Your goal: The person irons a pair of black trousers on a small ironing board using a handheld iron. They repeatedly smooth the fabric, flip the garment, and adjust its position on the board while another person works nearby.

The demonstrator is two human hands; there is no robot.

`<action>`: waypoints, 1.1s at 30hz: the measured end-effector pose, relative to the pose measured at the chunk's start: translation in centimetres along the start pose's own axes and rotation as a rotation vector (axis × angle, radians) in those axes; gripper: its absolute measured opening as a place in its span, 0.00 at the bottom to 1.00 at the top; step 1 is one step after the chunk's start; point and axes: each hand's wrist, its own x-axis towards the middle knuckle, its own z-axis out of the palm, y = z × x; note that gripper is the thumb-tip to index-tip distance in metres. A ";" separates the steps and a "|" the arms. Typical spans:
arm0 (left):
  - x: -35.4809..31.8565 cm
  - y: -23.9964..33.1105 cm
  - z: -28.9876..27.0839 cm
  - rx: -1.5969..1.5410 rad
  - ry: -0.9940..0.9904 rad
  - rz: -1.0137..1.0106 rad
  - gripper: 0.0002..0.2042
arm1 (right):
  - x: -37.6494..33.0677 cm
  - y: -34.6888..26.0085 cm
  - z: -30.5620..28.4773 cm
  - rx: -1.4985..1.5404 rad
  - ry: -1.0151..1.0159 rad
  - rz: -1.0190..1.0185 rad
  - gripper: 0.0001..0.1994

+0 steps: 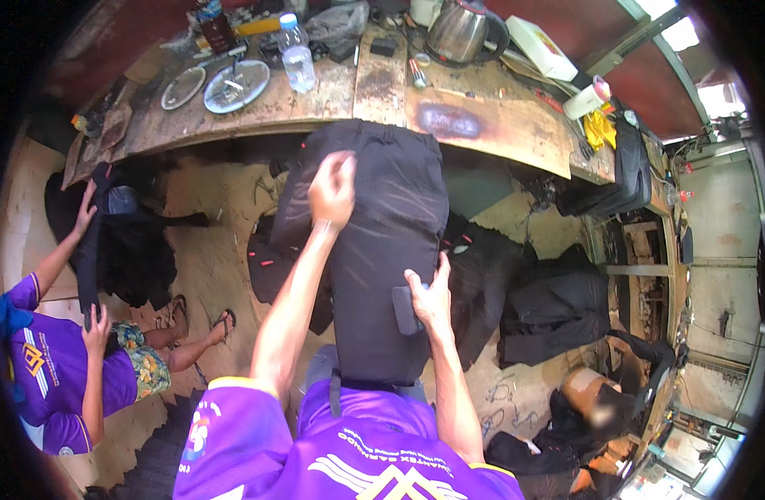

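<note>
A pair of black trousers (381, 225) stretches from the table's front edge down to my lap, its waistband end up on the table. Over the upper left part is my left hand (332, 190), its fingers smeared by motion; nothing can be made out in it. On the right side of the cloth, my right hand (431, 298) grips a dark grey block with rounded corners (407, 311), which rests against the fabric. The block's exact kind does not show.
The worn wooden table (332, 108) carries two round plates (237, 86), a water bottle (297, 58) and a steel kettle (457, 35). Black garments (553, 304) hang or lie to the right. A co-worker (74, 367) at left handles black cloth (132, 250).
</note>
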 end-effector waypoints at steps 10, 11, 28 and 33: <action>-31.5 -1.5 -9.4 -0.491 -0.188 -0.967 0.35 | 4.5 1.8 -4.9 0.385 -0.639 0.306 0.45; -33.2 -0.6 -9.4 -0.444 -0.199 -0.965 0.35 | 4.0 2.4 -5.4 0.301 -0.626 0.342 0.46; -22.6 -2.0 -16.3 0.953 -0.139 -0.066 0.28 | 4.2 4.5 -9.3 -0.209 -0.566 0.012 0.32; -11.7 2.1 -4.8 0.863 -0.206 0.250 0.39 | 6.9 1.7 -9.1 -0.276 -0.652 -0.085 0.30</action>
